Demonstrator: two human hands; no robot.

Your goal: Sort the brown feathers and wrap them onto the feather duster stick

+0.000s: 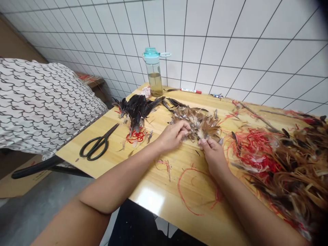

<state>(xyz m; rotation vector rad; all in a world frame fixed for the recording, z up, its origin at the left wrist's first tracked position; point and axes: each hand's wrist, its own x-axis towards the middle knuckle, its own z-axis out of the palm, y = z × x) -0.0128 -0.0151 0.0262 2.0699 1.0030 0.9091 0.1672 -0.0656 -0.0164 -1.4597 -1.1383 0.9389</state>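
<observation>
Your right hand (212, 150) is pinching narrowly, thumb against finger, at the base of a brown feather tuft (208, 127). Your left hand (174, 136) is curling its fingers just to the left, at the near edge of the mottled feather cluster (186, 114); whether anything is sitting between those fingertips, I cannot tell. That cluster is lying on the counter (210, 225) just beyond both hands.

Judging by how things are lying, the gathering is looking only partly done. Ahead and left of your left hand, a black feather bundle (137, 107) is lying grouped, with red strands (135, 136) at its near end; whether they are tying it, I cannot tell. Right of your right hand, a brown feather heap (299, 184) is spreading loose and seems left to sort, with a red strand tangle (258, 150) lying at its near-hand side.

Well beyond your left hand, a clear bottle (155, 80) with a turquoise lid is standing upright, holding yellowish liquid partway up, with bits settling at the bottom. Left of your left hand, black scissors (104, 139) are resting apart from both hands.
</observation>
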